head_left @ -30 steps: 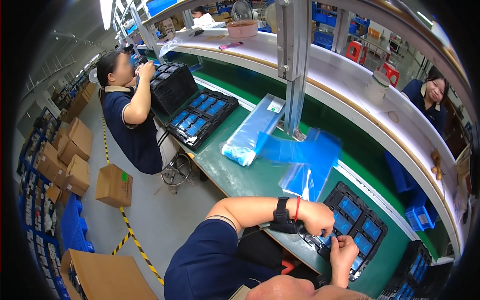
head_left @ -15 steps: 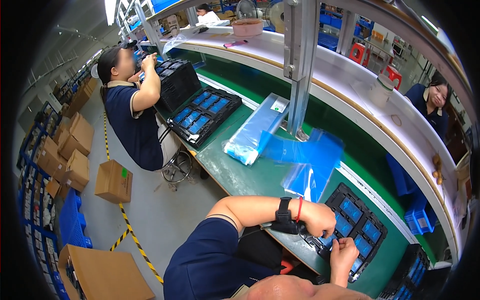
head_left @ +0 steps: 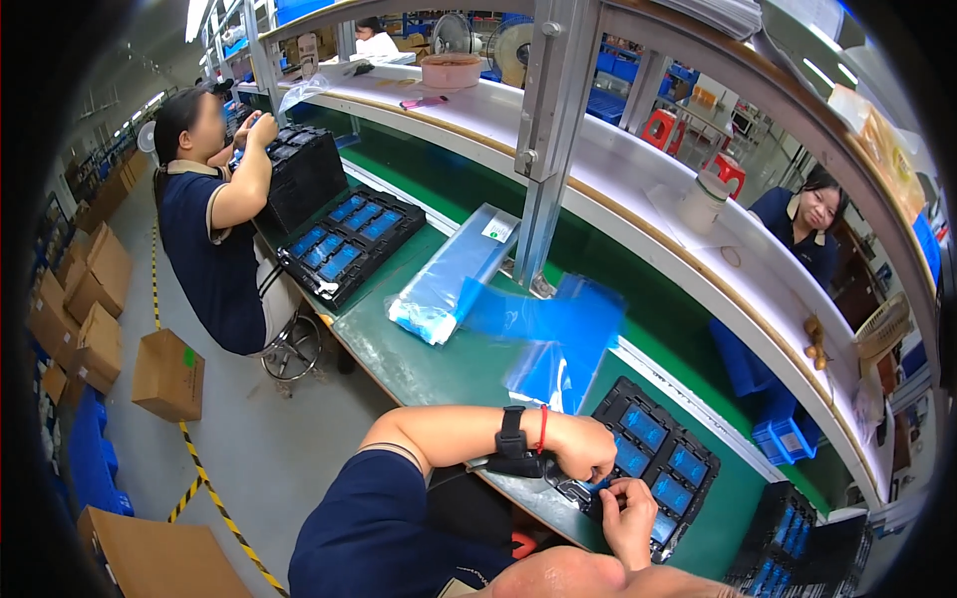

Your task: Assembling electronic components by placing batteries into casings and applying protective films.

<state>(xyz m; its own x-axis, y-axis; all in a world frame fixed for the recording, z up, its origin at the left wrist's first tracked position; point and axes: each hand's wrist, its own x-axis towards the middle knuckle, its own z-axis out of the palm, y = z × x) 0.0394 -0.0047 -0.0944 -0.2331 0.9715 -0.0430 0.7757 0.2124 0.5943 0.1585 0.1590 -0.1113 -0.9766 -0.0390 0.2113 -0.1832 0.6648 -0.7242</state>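
A black plastic tray (head_left: 653, 460) with several pockets lies on the green bench top, and flat blue-faced rectangular pieces (head_left: 643, 429) sit in the pockets. My left hand (head_left: 580, 446), with a black strap and red cord at its wrist, bends over the tray's near left corner with its fingers curled down and pinched. Close beside it, my right hand (head_left: 628, 513) has thumb and forefinger pressed together. Between the fingertips a bit of blue shows at the corner pocket; the fingers mostly hide what they grip.
Loose blue film sheets (head_left: 568, 334) and a stack of clear bags (head_left: 454, 274) lie beyond my left arm. Another filled black tray (head_left: 351, 239) lies near a co-worker (head_left: 214, 219) at left. More trays (head_left: 793, 543) stand at right. A metal post (head_left: 554, 149) rises behind the bench.
The whole view has swung a little, so everything sits further left in the picture. Both hands remain pinched at the same corner of the tray, with little change in their fingers.
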